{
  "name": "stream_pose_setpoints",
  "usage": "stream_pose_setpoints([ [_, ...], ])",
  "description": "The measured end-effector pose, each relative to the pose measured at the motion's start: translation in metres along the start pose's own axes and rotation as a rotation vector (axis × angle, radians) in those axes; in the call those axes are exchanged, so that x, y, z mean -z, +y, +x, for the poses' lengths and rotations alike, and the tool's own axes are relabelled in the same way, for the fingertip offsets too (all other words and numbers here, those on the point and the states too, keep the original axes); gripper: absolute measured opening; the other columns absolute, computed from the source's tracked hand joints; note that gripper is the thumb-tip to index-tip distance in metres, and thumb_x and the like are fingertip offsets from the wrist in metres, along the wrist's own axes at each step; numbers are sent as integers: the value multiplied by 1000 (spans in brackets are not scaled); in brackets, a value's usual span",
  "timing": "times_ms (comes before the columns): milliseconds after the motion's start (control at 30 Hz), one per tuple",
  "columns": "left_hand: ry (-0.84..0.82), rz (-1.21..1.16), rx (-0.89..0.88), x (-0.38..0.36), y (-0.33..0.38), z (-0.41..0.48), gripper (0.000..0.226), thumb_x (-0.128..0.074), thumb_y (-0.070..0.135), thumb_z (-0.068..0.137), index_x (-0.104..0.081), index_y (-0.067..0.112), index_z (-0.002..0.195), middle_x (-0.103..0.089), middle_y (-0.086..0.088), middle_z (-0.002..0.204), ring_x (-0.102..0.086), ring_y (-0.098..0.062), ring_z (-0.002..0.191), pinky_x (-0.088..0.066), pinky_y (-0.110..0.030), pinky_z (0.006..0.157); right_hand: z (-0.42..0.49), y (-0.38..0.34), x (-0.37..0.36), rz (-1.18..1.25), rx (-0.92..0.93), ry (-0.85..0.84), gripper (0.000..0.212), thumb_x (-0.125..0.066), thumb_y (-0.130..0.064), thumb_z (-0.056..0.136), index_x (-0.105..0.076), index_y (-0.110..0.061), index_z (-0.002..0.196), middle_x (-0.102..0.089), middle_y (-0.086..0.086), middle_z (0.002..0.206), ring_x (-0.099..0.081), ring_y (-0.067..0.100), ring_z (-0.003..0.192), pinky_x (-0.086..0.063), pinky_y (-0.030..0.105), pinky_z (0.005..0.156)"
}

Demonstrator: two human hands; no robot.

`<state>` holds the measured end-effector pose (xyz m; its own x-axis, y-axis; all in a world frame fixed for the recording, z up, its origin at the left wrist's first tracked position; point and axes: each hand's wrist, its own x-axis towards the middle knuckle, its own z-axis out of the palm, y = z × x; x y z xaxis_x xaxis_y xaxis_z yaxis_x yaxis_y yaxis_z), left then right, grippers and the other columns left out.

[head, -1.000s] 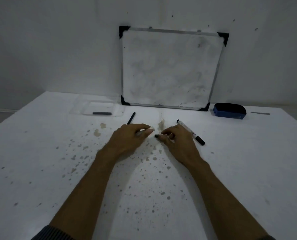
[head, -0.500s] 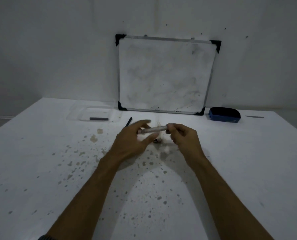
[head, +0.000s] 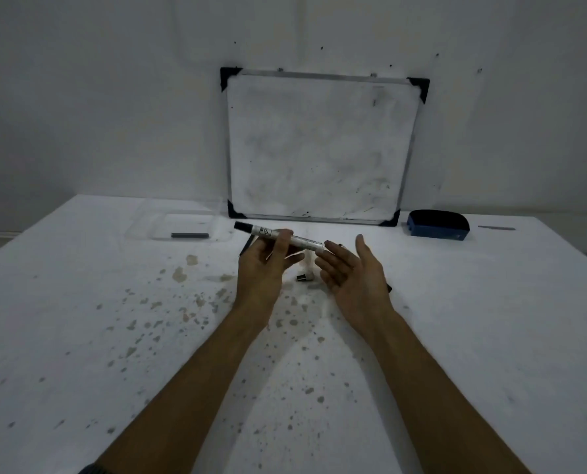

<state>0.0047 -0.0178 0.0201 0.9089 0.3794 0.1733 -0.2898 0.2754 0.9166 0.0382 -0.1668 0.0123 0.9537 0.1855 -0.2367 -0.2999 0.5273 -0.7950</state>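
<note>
Two arms of one person, seen from the wearer's own head in dim light. Both forearms are bare from the wrist to near the elbow. The left hand [head: 264, 268] and right hand [head: 351, 273] are bare too, with slim fingers [head: 336, 254]. By the left elbow, the edge of a dark sleeve [head: 89, 469] shows, finely ribbed or striped.

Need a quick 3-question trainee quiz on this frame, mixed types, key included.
1. True or false: the right hand grips the marker.
2. The blue eraser lies: A) in the right hand; B) on the table, right of the whiteboard; C) leaning on the wall.
3. What lies in the clear tray?
Key: 1 false, the left hand holds it; 2 B; 3 a dark grey stick.
</note>
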Motion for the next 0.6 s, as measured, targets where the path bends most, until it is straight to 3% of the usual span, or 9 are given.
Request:
stream_pose_setpoints([
  [133, 30, 213, -139, -10, -4, -13, 12, -63, 24, 101, -71, 15, 103, -78, 6, 90, -78, -11, 89, -63, -31, 83, -2, 3, 1, 354, -117, -51, 67, -41, -56, 101, -68, 1, 126, -69, 20, 129, -63, 34, 124, -44, 43, 113],
  [233, -136, 379, -74, -15, -20, -23, 20, -64, 35, 100, -72, 17, 105, -79, 0, 97, -77, -15, 94, -62, -44, 90, -4, 3, -4, 429, -115, -63, 65, -37, -52, 103, -68, 1, 125, -71, 20, 127, -63, 37, 125, -43, 47, 114],
  [300, -108, 375, -105, -19, -19, -21, 18, -64, 32, 100, -72, 17, 106, -79, 1, 99, -76, -10, 95, -63, -34, 86, -6, 2, -5, 437, -112, -58, 59, -38, -46, 105, -70, 2, 119, -71, 21, 126, -63, 37, 125, -43, 46, 114],
  [367, -56, 327, -155, -21, -13, -19, 15, -64, 28, 100, -72, 17, 107, -78, 3, 101, -75, -7, 97, -61, -24, 82, -6, 1, -6, 453, -111, -51, 53, -40, -38, 106, -74, 2, 111, -71, 23, 124, -67, 35, 117, -50, 41, 107],
  [467, -110, 359, -132, -25, -14, -25, 22, -65, 31, 99, -72, 13, 109, -78, 1, 103, -75, -8, 100, -62, -32, 89, -7, -1, -9, 481, -114, -34, 47, -41, -29, 106, -75, 3, 100, -76, 21, 106, -72, 31, 97, -61, 34, 74],
  [533, -78, 353, -163, -26, -16, -30, 24, -64, 34, 98, -71, 14, 109, -77, 2, 104, -74, -7, 101, -62, -33, 89, -7, 0, -10, 464, -110, -22, 47, -44, -28, 105, -78, 2, 94, -77, 20, 102, -73, 30, 97, -63, 35, 71],
  [600, -62, 335, -193, -25, -17, -28, 22, -64, 33, 97, -69, 16, 110, -75, 3, 106, -73, -7, 102, -62, -31, 88, -4, 1, -7, 469, -105, -25, 49, -45, -28, 106, -81, 1, 89, -77, 20, 106, -73, 30, 100, -64, 35, 77],
])
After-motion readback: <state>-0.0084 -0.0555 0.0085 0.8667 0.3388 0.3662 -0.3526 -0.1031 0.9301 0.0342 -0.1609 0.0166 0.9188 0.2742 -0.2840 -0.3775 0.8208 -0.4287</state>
